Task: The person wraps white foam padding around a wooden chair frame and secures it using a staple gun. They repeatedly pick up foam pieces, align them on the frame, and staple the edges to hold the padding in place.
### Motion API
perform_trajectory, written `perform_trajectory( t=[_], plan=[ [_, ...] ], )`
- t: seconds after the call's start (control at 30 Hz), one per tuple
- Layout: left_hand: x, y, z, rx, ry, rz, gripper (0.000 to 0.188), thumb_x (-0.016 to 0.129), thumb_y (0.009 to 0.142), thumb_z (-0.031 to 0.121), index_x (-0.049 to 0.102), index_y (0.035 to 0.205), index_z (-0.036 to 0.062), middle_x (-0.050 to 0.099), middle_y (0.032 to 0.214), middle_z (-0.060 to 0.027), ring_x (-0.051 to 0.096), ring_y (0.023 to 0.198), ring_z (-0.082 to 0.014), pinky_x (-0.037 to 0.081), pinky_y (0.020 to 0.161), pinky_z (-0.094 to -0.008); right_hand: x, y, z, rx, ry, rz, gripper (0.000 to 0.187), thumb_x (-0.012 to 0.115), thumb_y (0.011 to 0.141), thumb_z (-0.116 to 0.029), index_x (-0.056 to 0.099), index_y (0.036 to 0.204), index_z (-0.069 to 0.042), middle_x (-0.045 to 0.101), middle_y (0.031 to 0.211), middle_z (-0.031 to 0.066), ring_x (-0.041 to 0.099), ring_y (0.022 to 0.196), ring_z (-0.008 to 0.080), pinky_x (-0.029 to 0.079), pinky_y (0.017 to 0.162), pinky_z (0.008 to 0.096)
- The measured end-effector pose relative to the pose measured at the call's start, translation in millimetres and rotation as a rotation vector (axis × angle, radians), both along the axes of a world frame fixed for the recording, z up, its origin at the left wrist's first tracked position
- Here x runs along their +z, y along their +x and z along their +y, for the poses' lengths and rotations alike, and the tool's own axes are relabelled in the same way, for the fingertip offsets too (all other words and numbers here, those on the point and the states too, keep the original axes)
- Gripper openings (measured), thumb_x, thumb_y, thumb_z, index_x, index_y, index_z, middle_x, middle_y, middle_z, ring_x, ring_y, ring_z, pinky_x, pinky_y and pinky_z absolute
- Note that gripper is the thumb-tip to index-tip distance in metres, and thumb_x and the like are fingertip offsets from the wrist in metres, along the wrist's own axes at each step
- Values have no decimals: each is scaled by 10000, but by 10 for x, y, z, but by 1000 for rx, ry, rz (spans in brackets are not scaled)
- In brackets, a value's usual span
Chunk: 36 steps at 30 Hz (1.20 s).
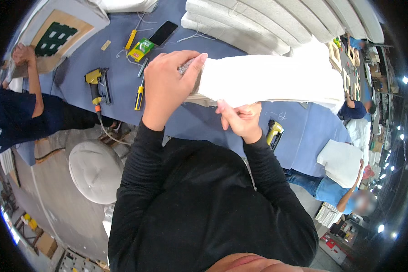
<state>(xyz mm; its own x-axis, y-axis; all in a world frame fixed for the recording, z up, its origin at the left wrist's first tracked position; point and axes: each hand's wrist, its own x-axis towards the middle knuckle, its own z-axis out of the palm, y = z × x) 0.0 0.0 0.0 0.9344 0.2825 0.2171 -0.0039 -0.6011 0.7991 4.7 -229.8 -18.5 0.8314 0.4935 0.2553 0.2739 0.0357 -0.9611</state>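
A long padded piece wrapped in bright white fabric (272, 79) lies across the table in front of me, its left end raised toward my body. My left hand (170, 84) is closed around that left end, thumb on the white cover and fingers over a greyish edge. Below the lower edge, my right hand (242, 119) has its fingers curled and its thumb against the fabric; what lies between them is partly hidden. A screwdriver with a yellow handle (139, 98) lies beside my left wrist. Near my right wrist rests a yellow and black staple gun (273, 134).
A second staple gun (95, 88) with a hose lies left, near a yellow-green box (141, 49), a phone (163, 33) and another screwdriver (131, 39). Light padded panels (240, 34) fill the back. Co-workers stand left (20, 113) and right (333, 192). A round cushioned seat (95, 171) stands below.
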Motion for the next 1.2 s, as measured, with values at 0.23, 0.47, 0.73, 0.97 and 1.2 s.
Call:
perform_trajectory(
  t=[0.23,0.47,0.73,0.97,1.2],
  plan=[
    [-57,111,1,-46,208,-236,338,866,878,410,873,1149,207,832,1099,-32,744,1013,-274,560,902,-411,-44,212,102,4,-96,-118,256,696,1080,-54,784,872,66,749,698,99,700,531,145,496,481,243],
    [-56,234,-56,-39,245,-222,331,871,867,436,871,1122,225,836,1109,-17,733,1019,-265,523,927,-423,147,185,31,-84,-49,229,494,611,1143,-294,775,904,107,798,834,193,711,547,198,455,482,264],
    [76,165,11,-292,295,-288,757,922,733,453,743,1406,157,740,1401,-31,680,1232,-291,479,996,-481,626,209,-81,-349,37,419,663,476,1202,-422,780,895,81,704,610,157,472,419,100,318,424,254],
    [0,235,-113,-235,568,-138,970,949,672,362,603,1558,178,674,1459,-19,666,1225,-270,459,1031,-510,856,386,163,-439,-95,581,466,695,1128,-289,764,772,3,645,539,93,448,411,60,275,421,239],
    [-50,352,-75,-221,526,-117,830,886,732,277,647,1522,186,689,1452,-14,681,1206,-271,461,1014,-488,551,-41,269,-427,-94,537,337,748,1075,-139,743,770,4,671,573,41,564,469,67,394,467,228]
  ],
)
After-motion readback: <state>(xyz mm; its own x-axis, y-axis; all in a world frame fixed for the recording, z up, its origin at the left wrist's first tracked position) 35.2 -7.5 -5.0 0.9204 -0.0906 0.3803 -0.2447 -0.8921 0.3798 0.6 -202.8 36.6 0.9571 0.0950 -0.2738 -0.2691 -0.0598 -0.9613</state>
